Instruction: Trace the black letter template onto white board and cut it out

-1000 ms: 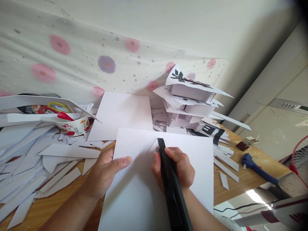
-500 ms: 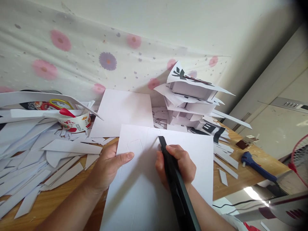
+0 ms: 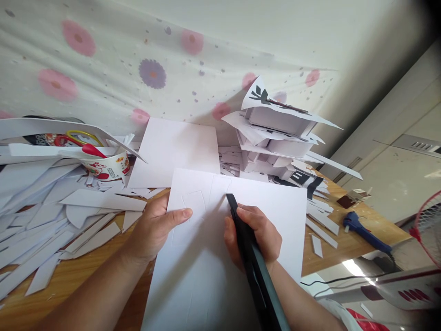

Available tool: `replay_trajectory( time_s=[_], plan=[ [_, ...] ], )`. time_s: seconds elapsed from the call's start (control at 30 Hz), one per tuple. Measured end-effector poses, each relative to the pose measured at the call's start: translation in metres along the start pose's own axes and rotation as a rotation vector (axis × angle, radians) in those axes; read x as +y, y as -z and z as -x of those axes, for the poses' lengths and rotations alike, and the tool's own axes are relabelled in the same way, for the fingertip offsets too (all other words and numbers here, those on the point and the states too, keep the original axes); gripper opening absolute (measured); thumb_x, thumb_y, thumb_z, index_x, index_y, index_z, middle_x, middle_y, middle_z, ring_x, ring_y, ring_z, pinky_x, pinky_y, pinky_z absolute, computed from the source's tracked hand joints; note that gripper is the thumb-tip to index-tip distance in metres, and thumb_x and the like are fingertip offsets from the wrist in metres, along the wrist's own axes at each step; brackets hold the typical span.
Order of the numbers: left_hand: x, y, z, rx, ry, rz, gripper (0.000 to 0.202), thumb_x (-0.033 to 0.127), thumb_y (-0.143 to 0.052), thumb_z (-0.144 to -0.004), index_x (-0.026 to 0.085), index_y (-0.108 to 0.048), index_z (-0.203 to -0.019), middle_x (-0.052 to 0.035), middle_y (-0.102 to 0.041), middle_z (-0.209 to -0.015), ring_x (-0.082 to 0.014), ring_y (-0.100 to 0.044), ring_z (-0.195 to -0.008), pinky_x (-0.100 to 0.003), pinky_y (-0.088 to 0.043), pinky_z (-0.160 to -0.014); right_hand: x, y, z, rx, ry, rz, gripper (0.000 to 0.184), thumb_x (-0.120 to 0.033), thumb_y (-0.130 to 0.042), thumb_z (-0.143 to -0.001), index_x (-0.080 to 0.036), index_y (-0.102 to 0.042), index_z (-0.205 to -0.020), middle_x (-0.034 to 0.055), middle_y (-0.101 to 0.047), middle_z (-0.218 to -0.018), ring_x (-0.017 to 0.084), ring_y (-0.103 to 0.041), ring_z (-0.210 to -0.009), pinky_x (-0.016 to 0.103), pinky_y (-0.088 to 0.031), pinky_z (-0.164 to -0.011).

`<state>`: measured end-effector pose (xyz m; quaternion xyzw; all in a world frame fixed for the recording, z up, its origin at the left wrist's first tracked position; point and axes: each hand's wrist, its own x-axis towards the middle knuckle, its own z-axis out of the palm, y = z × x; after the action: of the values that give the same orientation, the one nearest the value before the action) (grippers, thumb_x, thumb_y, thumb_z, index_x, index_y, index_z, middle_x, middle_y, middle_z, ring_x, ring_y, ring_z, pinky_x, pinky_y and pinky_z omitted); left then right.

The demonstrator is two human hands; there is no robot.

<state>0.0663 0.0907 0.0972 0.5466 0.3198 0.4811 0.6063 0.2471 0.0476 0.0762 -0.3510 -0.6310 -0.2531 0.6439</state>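
A large white foam board [image 3: 268, 197] lies in front of me, with thin scored outlines on its upper left part. My left hand [image 3: 161, 225] grips the board's left edge, thumb flat on top and the other fingers hidden underneath. In my right hand [image 3: 257, 234] is a long black utility knife [image 3: 253, 264], its handle slanting down toward me. The knife's tip meets the board near its upper middle, at the end of a curved scored line. Whether a blade sticks out there is too small to tell.
White offcuts [image 3: 37, 225] heap up on the wooden table [image 3: 82, 299] at left, around a paper cup [image 3: 106, 166] with a red spoon. Behind stand another white board [image 3: 179, 151] and a layered white model [image 3: 279, 147]. At right are a blue glue gun [image 3: 367, 234] and a fan [image 3: 430, 225].
The view has tilted slightly, so the background sits higher. The knife tip has moved a little toward me along the board, and the curved scored line behind it is longer.
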Motion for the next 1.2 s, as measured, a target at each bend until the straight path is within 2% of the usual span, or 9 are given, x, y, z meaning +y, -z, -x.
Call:
replay_trajectory(
  time_s=[0.17, 0.37, 0.5, 0.67, 0.9, 1.2],
  plan=[
    [0.000, -0.001, -0.001, 0.012, 0.024, 0.014, 0.037, 0.034, -0.077, -0.068, 0.018, -0.070, -0.100, -0.0062, -0.070, -0.092, -0.0230, -0.062, -0.082, -0.030, -0.050, -0.072, -0.003, 0.004, 0.003, -0.011, -0.009, -0.010, 0.029, -0.003, -0.063, -0.069, -0.013, -0.060, -0.095, 0.0065, -0.069, -0.076, 0.019, -0.070, -0.068, 0.028, -0.061, -0.057],
    [0.003, -0.007, 0.003, 0.060, 0.050, 0.063, 0.039, 0.032, -0.078, -0.065, 0.018, -0.070, -0.100, -0.0076, -0.071, -0.096, -0.0261, -0.064, -0.087, -0.032, -0.052, -0.074, -0.006, 0.007, 0.009, -0.036, -0.026, -0.043, 0.032, -0.003, -0.061, -0.070, -0.014, -0.060, -0.100, 0.0078, -0.071, -0.083, 0.020, -0.071, -0.073, 0.031, -0.062, -0.059],
    [0.002, -0.005, 0.002, 0.028, 0.040, 0.060, 0.038, 0.032, -0.077, -0.066, 0.019, -0.071, -0.101, -0.0082, -0.071, -0.097, -0.0284, -0.064, -0.090, -0.033, -0.053, -0.074, -0.007, 0.009, 0.011, -0.058, -0.025, -0.064, 0.034, -0.002, -0.060, -0.069, -0.014, -0.058, -0.101, 0.0073, -0.071, -0.082, 0.020, -0.071, -0.073, 0.032, -0.063, -0.060],
    [-0.001, -0.002, 0.000, -0.001, 0.031, 0.048, 0.035, 0.031, -0.077, -0.069, 0.020, -0.071, -0.101, -0.0062, -0.071, -0.097, -0.0245, -0.064, -0.084, -0.030, -0.052, -0.071, -0.009, 0.011, 0.011, -0.075, -0.020, -0.069, 0.036, -0.001, -0.058, -0.069, -0.016, -0.057, -0.102, 0.0045, -0.069, -0.079, 0.020, -0.071, -0.071, 0.032, -0.064, -0.062],
    [-0.003, -0.003, 0.002, -0.025, 0.053, 0.090, 0.036, 0.031, -0.075, -0.072, 0.023, -0.069, -0.107, -0.0049, -0.070, -0.109, -0.0266, -0.064, -0.099, -0.032, -0.052, -0.083, -0.010, 0.013, 0.014, -0.094, -0.021, -0.124, 0.036, 0.001, -0.058, -0.070, -0.015, -0.057, -0.101, 0.0021, -0.062, -0.071, 0.018, -0.069, -0.069, 0.034, -0.065, -0.068],
    [0.001, -0.005, 0.000, 0.009, 0.083, 0.082, 0.041, 0.032, -0.078, -0.067, 0.021, -0.069, -0.105, -0.0069, -0.071, -0.104, -0.0303, -0.065, -0.096, -0.034, -0.054, -0.077, -0.011, 0.017, 0.018, -0.097, -0.020, -0.120, 0.033, 0.000, -0.057, -0.070, -0.015, -0.057, -0.100, 0.0018, -0.062, -0.071, 0.020, -0.070, -0.076, 0.034, -0.065, -0.069]
  ],
)
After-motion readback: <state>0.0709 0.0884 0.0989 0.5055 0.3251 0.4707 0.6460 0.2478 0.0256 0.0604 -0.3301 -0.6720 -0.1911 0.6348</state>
